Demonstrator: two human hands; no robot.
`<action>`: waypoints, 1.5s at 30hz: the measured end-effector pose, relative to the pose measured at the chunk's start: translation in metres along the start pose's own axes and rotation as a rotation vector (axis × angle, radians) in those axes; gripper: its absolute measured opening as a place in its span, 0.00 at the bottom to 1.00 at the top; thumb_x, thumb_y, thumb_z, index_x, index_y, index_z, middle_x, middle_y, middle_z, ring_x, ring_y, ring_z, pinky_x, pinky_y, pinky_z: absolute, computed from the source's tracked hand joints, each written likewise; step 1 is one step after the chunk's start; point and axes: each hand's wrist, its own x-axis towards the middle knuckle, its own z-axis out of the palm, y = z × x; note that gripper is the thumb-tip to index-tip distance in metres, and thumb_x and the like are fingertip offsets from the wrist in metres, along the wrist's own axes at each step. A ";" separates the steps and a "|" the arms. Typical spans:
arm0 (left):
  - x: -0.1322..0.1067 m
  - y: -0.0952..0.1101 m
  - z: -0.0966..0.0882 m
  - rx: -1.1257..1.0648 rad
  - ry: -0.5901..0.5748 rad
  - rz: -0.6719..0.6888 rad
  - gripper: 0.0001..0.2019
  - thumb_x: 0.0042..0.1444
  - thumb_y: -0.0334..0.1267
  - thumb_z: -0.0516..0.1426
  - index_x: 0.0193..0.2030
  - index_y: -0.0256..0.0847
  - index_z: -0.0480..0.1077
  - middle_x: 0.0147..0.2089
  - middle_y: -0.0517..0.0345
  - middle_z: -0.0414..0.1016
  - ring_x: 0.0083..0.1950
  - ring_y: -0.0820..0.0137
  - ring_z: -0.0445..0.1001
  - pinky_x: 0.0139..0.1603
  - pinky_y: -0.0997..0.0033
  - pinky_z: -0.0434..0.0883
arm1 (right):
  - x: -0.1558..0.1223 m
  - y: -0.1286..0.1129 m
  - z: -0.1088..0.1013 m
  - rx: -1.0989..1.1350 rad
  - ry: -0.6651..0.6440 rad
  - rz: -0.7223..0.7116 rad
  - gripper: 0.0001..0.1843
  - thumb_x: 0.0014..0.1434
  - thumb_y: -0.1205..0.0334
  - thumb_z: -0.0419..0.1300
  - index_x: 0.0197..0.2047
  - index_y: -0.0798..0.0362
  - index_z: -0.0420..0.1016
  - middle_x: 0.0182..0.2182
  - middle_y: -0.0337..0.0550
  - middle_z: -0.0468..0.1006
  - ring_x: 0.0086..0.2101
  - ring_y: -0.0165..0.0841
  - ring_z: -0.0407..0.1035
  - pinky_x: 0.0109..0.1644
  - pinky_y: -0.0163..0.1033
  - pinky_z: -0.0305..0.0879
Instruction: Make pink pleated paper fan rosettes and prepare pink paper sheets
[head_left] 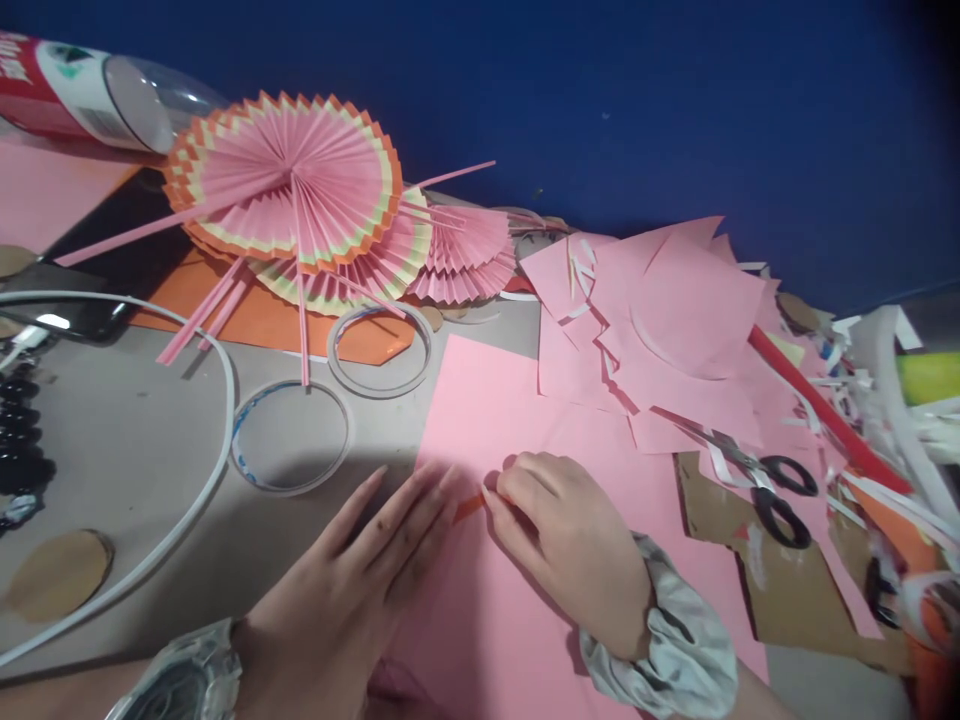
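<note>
A large pink paper sheet (517, 610) lies under both hands. On it is a small orange paper strip (470, 508), mostly covered by fingers. My left hand (375, 550), with a watch at the wrist, rests flat with fingers stretched out, its fingertips at the strip's left end. With curled fingers, my right hand (566, 545) pinches the strip's right end; a grey-green scrunchie circles that wrist. Beyond my left hand lie two tape rings (346, 440) (429, 372). Pleated paper rosettes (330, 150) in pink, cream and orange stand at the back left.
Black-handled scissors (784, 495) lie at right over cardboard (795, 600) and pink scraps (690, 310). A white cable (229, 400) curves across the left, near a cardboard disc (60, 575) and a black phone (97, 240). A plastic bottle (90, 95) lies behind.
</note>
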 end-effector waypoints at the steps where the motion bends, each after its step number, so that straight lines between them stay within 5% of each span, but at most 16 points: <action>1: 0.000 0.000 0.000 0.000 0.003 -0.008 0.43 0.51 0.66 0.41 0.66 0.34 0.49 0.69 0.50 0.43 0.70 0.59 0.35 0.66 0.58 0.31 | 0.000 0.000 0.000 -0.004 -0.007 0.002 0.07 0.61 0.66 0.51 0.31 0.54 0.66 0.27 0.39 0.67 0.31 0.31 0.61 0.38 0.39 0.55; 9: -0.002 0.004 0.002 0.018 0.063 -0.039 0.42 0.50 0.65 0.45 0.63 0.34 0.57 0.68 0.49 0.48 0.70 0.59 0.36 0.66 0.58 0.34 | 0.000 -0.002 0.000 -0.037 -0.003 0.006 0.09 0.62 0.66 0.50 0.28 0.53 0.63 0.26 0.38 0.66 0.30 0.30 0.59 0.37 0.39 0.55; 19: -0.003 0.002 0.002 0.023 0.037 -0.024 0.37 0.54 0.63 0.42 0.64 0.40 0.54 0.69 0.58 0.44 0.70 0.64 0.36 0.67 0.58 0.32 | 0.002 -0.003 -0.001 -0.069 0.010 0.002 0.09 0.61 0.66 0.50 0.29 0.53 0.64 0.26 0.39 0.67 0.30 0.31 0.60 0.37 0.39 0.55; 35: -0.001 0.000 0.000 -0.005 0.032 0.004 0.39 0.54 0.64 0.40 0.64 0.37 0.55 0.69 0.54 0.45 0.69 0.63 0.39 0.66 0.58 0.31 | 0.002 -0.002 -0.001 -0.058 -0.008 0.055 0.08 0.61 0.63 0.52 0.30 0.52 0.67 0.27 0.38 0.68 0.30 0.30 0.61 0.37 0.38 0.56; 45: -0.006 0.002 0.001 -0.027 0.038 -0.019 0.47 0.48 0.68 0.45 0.66 0.33 0.47 0.69 0.51 0.44 0.69 0.59 0.40 0.67 0.58 0.32 | 0.002 -0.015 -0.013 -0.379 -0.132 0.099 0.11 0.62 0.58 0.47 0.36 0.48 0.69 0.28 0.40 0.71 0.26 0.33 0.65 0.28 0.39 0.53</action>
